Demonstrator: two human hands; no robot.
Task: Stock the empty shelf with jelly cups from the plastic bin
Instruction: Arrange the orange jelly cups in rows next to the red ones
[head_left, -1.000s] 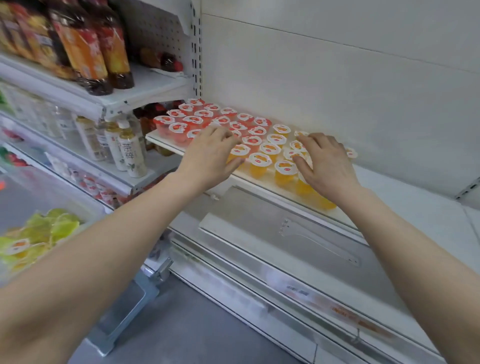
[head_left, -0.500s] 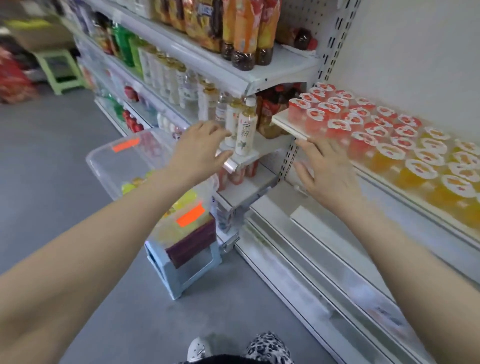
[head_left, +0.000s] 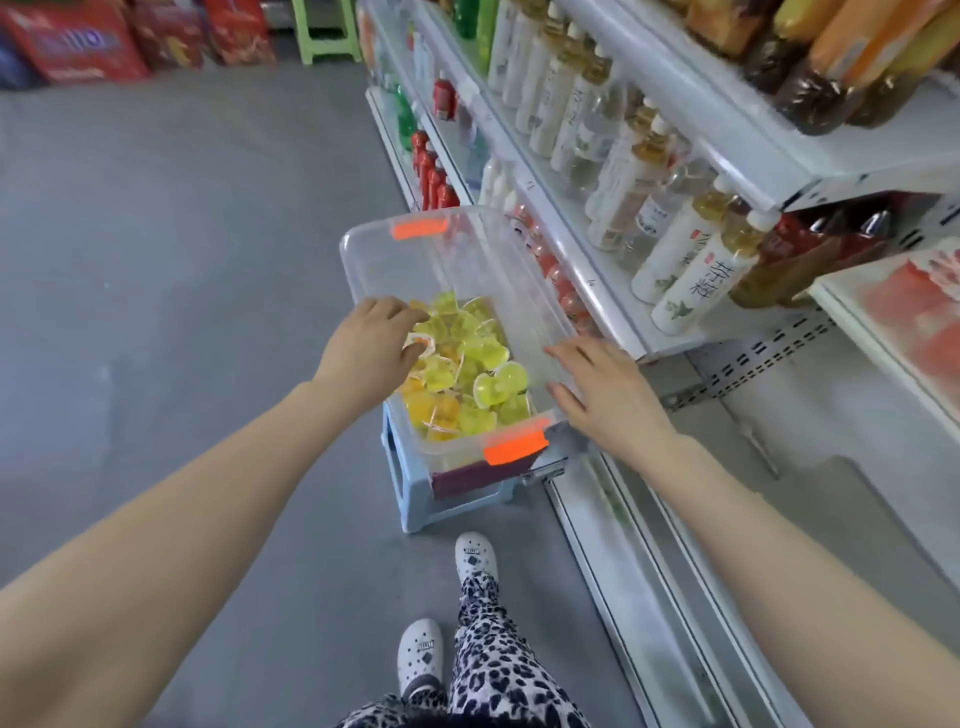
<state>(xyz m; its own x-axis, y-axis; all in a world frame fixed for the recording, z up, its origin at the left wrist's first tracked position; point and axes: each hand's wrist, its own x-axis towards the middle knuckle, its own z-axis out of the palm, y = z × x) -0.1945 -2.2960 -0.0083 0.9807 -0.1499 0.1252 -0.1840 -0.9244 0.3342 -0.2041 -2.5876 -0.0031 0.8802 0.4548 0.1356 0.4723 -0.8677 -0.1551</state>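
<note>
— What had changed?
— A second earlier both hands were up among the cups on the shelf; now they had come down to the bin. The left hand (head_left: 371, 345) reached into the jelly cups (head_left: 467, 364), fingers curled over an orange-lidded one. I couldn't tell whether it gripped.
— And the right?
— The right hand (head_left: 608, 395) lay spread and empty at the rim of the bin (head_left: 467, 249). The shelf (head_left: 857, 338) stood to the right, partly filled, so I'd judge another pick was beginning.
</note>
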